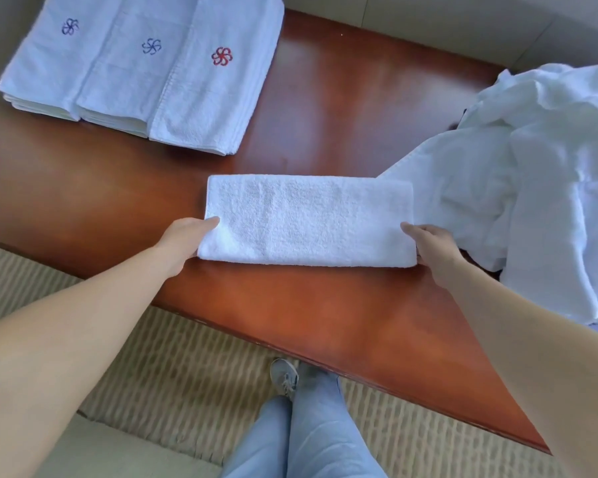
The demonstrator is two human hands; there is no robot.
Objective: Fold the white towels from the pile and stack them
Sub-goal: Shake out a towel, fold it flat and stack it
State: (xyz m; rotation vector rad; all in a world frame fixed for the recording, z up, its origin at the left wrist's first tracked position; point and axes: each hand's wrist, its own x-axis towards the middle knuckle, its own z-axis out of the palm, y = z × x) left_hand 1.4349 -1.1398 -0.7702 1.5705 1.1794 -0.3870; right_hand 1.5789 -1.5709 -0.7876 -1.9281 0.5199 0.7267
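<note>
We see a folded white towel point(308, 220) lying flat at the table's point(325, 98) centre. The left hand point(187, 236) grips its nine o'clock end, thumb on top; the right hand point(432, 244) grips its three o'clock end likewise. The unfolded pile point(532, 188) sits at three o'clock, the finished stacks point(145, 74) at eleven o'clock.

Soft, even daylight fills the scene, and broad pale streaks of glare lie across the polished counter point(342, 98). The loose towel pile point(539, 188) is nearly blown out, its folds faint. Wide-angle bending curves the counter's edges, and the forearms at the corners look stretched and slightly soft.
</note>
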